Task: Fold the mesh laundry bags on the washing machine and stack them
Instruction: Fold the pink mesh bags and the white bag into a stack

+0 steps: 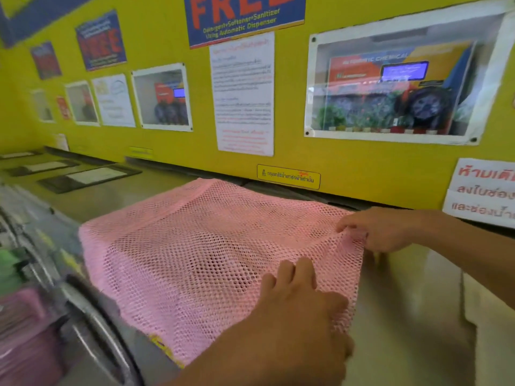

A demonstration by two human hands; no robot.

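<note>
A pink mesh laundry bag lies spread flat on the steel top of the washing machine; its near left corner hangs over the front edge. My right hand pinches the bag's right edge near the far corner and lifts it slightly. My left hand rests on the bag's near right part, fingers bent and pressing the mesh down; whether it grips the cloth is hidden by the hand itself.
A yellow wall with posters and notices rises right behind the machine top. The round machine door sits below the front edge at left. Dark-framed lids lie on the neighbouring machines at far left.
</note>
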